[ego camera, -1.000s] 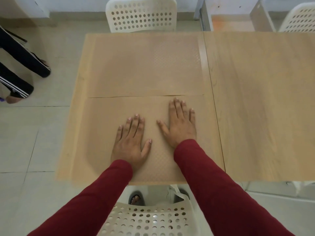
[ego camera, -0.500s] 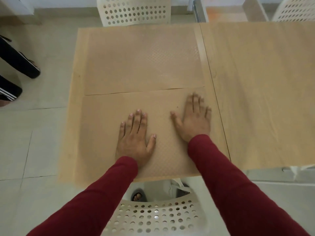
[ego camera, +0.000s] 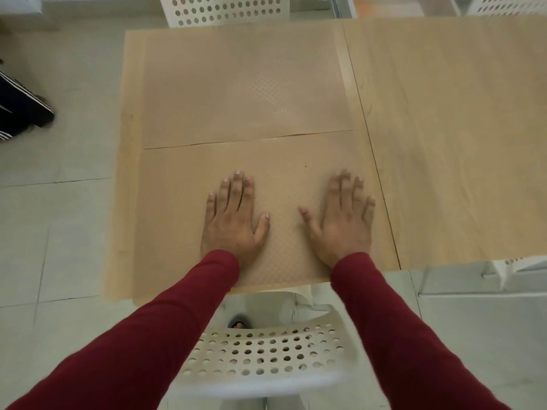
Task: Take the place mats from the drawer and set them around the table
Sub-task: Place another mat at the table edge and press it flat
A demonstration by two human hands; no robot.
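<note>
Head view: both hands lie flat, fingers spread, gripping nothing, left hand [ego camera: 232, 220] and right hand [ego camera: 344, 221] on the near place mat [ego camera: 177, 220]. A far place mat [ego camera: 236, 90] touches it on the table [ego camera: 444, 128]. White chairs [ego camera: 260, 362] stand near and far.

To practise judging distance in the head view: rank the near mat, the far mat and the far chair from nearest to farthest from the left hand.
1. Near mat: directly under the left hand, which lies flat on it.
2. Far mat: ahead, beyond the seam.
3. Far chair: past the table's far edge.
</note>
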